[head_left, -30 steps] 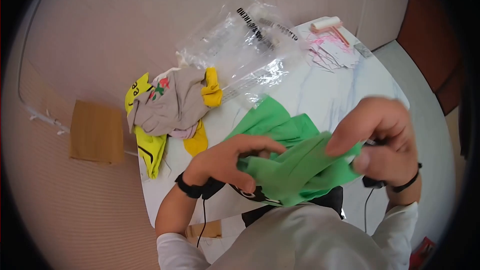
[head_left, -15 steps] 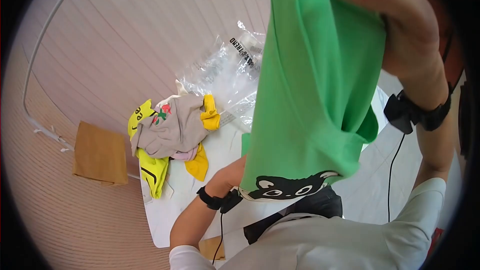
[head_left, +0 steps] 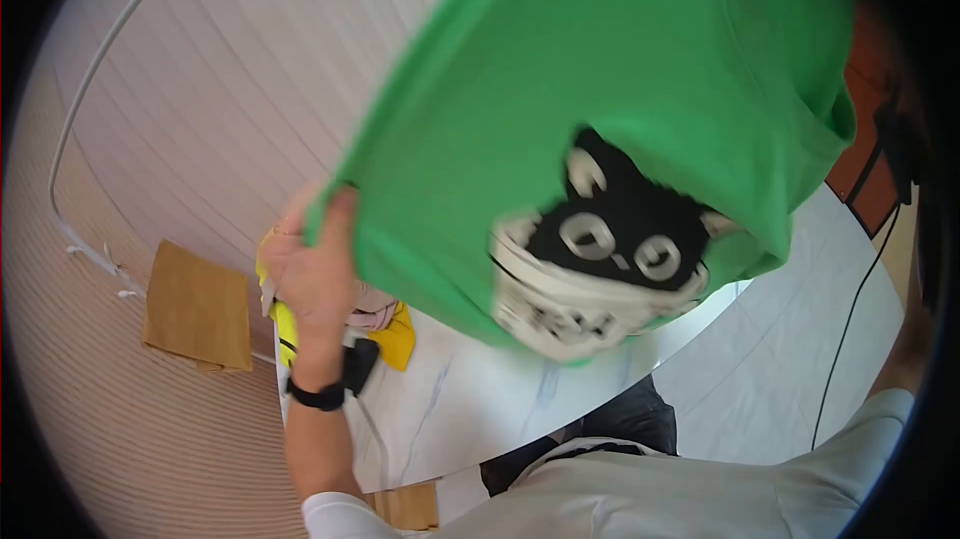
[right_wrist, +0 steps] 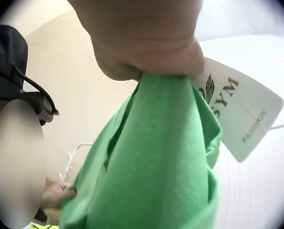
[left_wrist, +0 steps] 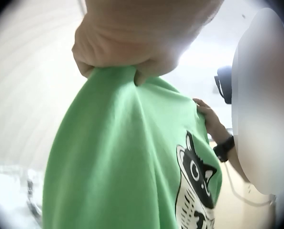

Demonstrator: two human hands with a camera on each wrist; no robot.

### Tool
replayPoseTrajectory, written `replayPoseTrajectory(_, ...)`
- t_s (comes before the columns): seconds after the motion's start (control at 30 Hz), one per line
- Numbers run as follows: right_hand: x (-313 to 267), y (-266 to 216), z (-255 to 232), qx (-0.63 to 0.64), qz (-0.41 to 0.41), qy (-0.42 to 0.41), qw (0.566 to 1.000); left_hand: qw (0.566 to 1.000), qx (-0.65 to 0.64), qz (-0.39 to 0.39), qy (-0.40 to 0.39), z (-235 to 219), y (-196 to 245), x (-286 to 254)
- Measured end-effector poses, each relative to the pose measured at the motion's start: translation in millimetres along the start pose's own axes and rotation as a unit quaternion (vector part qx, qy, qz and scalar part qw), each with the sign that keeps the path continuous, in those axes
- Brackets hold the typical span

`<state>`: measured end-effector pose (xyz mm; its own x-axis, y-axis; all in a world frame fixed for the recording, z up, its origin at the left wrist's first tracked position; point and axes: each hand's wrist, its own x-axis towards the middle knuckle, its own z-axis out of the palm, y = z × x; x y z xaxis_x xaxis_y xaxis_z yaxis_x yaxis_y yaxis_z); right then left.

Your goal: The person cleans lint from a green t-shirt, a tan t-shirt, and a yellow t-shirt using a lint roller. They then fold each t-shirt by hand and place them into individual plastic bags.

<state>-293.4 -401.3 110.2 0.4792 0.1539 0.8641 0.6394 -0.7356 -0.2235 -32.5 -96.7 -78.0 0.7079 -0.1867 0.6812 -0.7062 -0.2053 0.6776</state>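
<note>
A green T-shirt (head_left: pixel 480 169) with a black-and-white cat print (head_left: pixel 620 239) is held up in the air, spread between both hands. My left hand (head_left: pixel 318 274) pinches one edge of it; in the left wrist view the cloth hangs in folds below that hand. My right hand (right_wrist: pixel 147 52) grips a bunched part of the shirt in the right wrist view, and is out of sight in the head view. Beside that hand dangles a white tag (right_wrist: pixel 247 105) with printed lettering.
Behind my left hand, a pile of clothes with a yellow piece (head_left: pixel 397 339) lies on the white marbled table (head_left: pixel 470 389), mostly hidden. A brown cardboard box (head_left: pixel 197 304) stands left of the table. A cable (head_left: pixel 850 314) hangs at the right.
The shirt has gone from bunched low over the table to raised and spread out, its cat print now in full view. My left hand has moved left, my right up and right.
</note>
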Motion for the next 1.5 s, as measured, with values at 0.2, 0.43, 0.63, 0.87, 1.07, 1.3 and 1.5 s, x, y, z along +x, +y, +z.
replayPoseTrajectory(0.2, 3.6, 15.8, 0.6, -0.494, -0.137, 0.211, 0.832, 0.945, 0.070, 0.187, 0.260, -81.0, 64.6, 96.3)
replayPoseTrajectory(0.43, 17.2, 36.5, -10.7, -0.342, -0.082, 0.241, 0.904, 0.899, 0.210, 0.372, 0.095, -204.2, 123.8, 175.1)
replayPoseTrajectory(0.63, 6.9, 29.4, 14.6, -0.207, 0.204, 0.142, 0.946, 0.730, 0.534, 0.417, 0.092, -179.1, 124.5, 173.2)
replayPoseTrajectory(0.87, -7.7, 66.4, 16.3, 0.116, 0.194, 0.092, 0.970, 0.685, 0.542, 0.472, 0.120, -219.6, 88.2, 194.5)
replayPoseTrajectory(1.07, -29.2, 159.9, -14.1, 0.329, 0.239, 0.049, 0.912, 0.781, 0.474, 0.395, 0.098, -158.3, 102.1, 219.9)
replayPoseTrajectory(1.3, 0.2, 118.6, -33.4, 0.310, 0.280, 0.090, 0.904, 0.840, 0.389, 0.362, 0.113, -152.9, 116.9, 213.9)
replayPoseTrajectory(1.5, 36.3, 95.3, -11.1, 0.242, 0.331, 0.098, 0.907, 0.788, 0.426, 0.442, 0.040, -159.8, 116.1, 200.7)
